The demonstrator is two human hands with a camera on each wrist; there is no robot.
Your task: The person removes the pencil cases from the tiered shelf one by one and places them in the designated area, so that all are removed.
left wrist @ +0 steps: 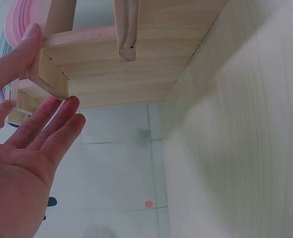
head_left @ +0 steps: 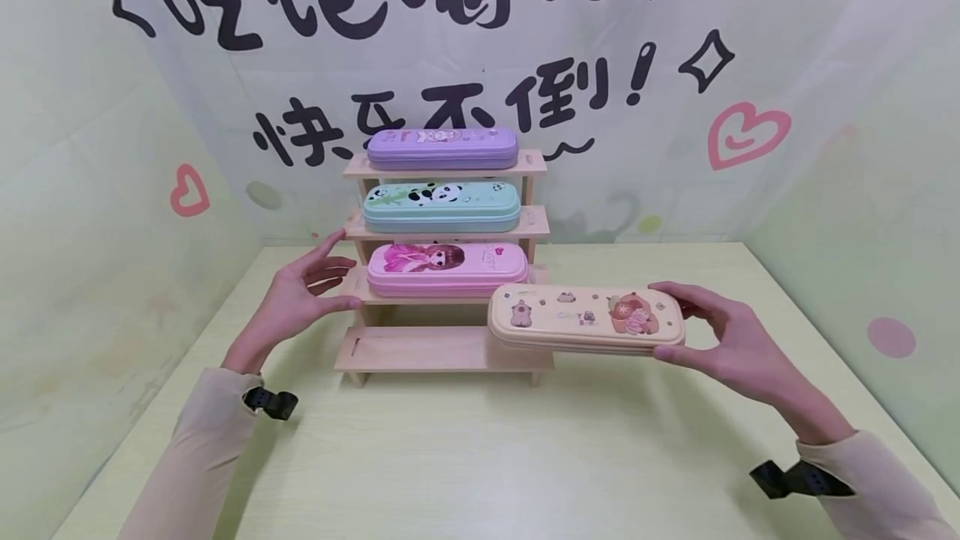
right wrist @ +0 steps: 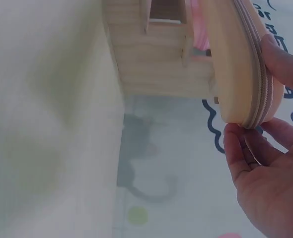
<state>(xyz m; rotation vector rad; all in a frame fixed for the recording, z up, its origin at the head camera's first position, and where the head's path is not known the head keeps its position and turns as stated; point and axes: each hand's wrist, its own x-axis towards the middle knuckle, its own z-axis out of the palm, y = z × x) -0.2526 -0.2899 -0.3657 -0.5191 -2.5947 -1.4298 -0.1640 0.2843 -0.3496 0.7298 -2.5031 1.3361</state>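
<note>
In the head view, a cream pencil case (head_left: 562, 319) with cartoon stickers is held in the air, level, before the right part of a stepped wooden rack (head_left: 442, 350). My right hand (head_left: 731, 344) grips its right end; the right wrist view shows the thumb on one face of the zipped case (right wrist: 236, 64) and fingertips against its end. My left hand (head_left: 300, 294) holds the rack's left side at the pink case's step, thumb at the front corner and fingers behind. Pink (head_left: 450, 269), mint panda (head_left: 442, 207) and purple (head_left: 442, 148) pencil cases lie on the upper steps.
The rack stands on a pale wood-grain table (head_left: 465, 457). A white printed cloth (head_left: 480, 48) with dark lettering and pink hearts hangs behind it, and pale walls rise at both sides. A black strap camera is on each wrist.
</note>
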